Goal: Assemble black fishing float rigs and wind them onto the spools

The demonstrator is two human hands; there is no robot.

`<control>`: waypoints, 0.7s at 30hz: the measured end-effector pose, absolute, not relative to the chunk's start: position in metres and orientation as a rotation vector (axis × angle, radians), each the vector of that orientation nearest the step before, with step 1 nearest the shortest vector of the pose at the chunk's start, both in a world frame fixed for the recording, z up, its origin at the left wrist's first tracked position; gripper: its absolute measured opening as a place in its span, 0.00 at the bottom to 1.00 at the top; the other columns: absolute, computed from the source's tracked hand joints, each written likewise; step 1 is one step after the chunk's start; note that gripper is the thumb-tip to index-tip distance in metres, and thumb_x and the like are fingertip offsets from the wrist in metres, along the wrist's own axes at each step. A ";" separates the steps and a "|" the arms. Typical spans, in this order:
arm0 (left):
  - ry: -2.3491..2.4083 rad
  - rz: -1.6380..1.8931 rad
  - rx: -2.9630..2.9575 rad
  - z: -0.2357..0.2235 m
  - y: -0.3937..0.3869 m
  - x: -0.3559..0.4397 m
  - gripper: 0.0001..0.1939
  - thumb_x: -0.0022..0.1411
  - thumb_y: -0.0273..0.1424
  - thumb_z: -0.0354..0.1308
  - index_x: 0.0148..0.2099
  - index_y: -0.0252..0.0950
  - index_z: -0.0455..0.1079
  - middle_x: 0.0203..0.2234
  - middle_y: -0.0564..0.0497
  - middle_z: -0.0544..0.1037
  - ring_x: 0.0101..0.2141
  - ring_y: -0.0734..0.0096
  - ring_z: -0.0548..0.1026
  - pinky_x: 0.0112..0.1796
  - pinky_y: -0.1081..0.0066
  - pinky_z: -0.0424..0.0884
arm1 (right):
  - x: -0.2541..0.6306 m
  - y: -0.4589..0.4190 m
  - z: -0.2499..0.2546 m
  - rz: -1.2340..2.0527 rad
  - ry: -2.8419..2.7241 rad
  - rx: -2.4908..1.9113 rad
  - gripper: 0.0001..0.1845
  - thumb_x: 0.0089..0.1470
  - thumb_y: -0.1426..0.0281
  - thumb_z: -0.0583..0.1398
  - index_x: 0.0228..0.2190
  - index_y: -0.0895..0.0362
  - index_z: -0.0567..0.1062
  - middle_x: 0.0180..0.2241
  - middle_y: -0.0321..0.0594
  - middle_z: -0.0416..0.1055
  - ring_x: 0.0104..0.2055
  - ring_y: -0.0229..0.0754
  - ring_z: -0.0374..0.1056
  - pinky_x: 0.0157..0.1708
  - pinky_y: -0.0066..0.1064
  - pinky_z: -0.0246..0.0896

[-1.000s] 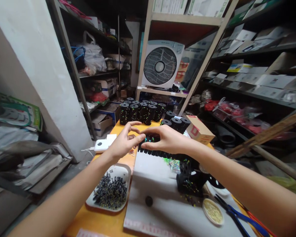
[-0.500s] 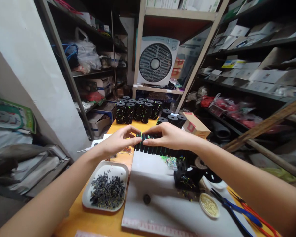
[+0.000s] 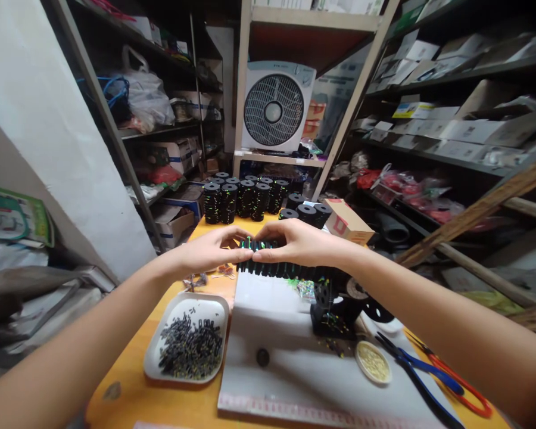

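Observation:
My left hand and my right hand meet over a row of black spools lined up at the far edge of a white board. The fingertips of both hands pinch together at the row's left end, where green flecks show. What sits between the fingertips is too small to make out. A white tray holding several small black pieces lies to the left of the board, below my left forearm.
Stacks of black spools stand at the orange table's far edge beside a cardboard box. A black fixture, a small dish and blue and red pliers lie at right. Shelves and a box fan surround the table.
Both hands have come lower onto the spool row and my left fingers, spread before, are closed against the right fingertips. The view has shifted a little right.

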State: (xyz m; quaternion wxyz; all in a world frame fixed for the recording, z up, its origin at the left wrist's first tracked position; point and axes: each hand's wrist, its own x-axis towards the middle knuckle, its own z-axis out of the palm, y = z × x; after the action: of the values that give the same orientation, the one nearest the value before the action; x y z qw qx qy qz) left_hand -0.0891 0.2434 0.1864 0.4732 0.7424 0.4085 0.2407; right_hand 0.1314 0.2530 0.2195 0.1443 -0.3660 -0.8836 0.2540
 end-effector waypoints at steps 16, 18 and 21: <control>1.022 0.366 2.030 0.211 0.246 -0.089 0.25 0.57 0.43 0.60 0.53 0.38 0.64 0.38 0.48 0.76 0.40 0.61 0.74 0.39 0.64 0.70 | 0.132 0.252 0.218 0.678 -2.492 -1.137 0.26 0.47 0.49 0.63 0.38 0.58 0.74 0.34 0.40 0.75 0.34 0.42 0.68 0.30 0.30 0.58; 1.014 0.399 1.992 0.209 0.248 -0.089 0.23 0.59 0.46 0.56 0.52 0.38 0.64 0.41 0.47 0.76 0.44 0.60 0.73 0.42 0.63 0.69 | 0.132 0.252 0.218 0.685 -2.497 -1.151 0.26 0.46 0.49 0.63 0.37 0.58 0.74 0.33 0.39 0.74 0.33 0.41 0.67 0.29 0.29 0.57; 1.009 0.404 1.970 0.205 0.251 -0.088 0.23 0.58 0.46 0.57 0.51 0.38 0.63 0.38 0.48 0.76 0.41 0.60 0.74 0.39 0.64 0.69 | 0.132 0.252 0.219 0.687 -2.518 -1.149 0.27 0.47 0.47 0.62 0.37 0.58 0.74 0.32 0.39 0.73 0.33 0.41 0.66 0.29 0.29 0.56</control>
State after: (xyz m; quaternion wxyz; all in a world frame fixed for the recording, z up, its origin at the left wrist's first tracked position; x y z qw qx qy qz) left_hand -0.0877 0.2510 0.2048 0.4311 0.7901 0.4045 0.1620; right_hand 0.1317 0.2516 0.2189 0.1445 -0.3986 -0.8738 0.2383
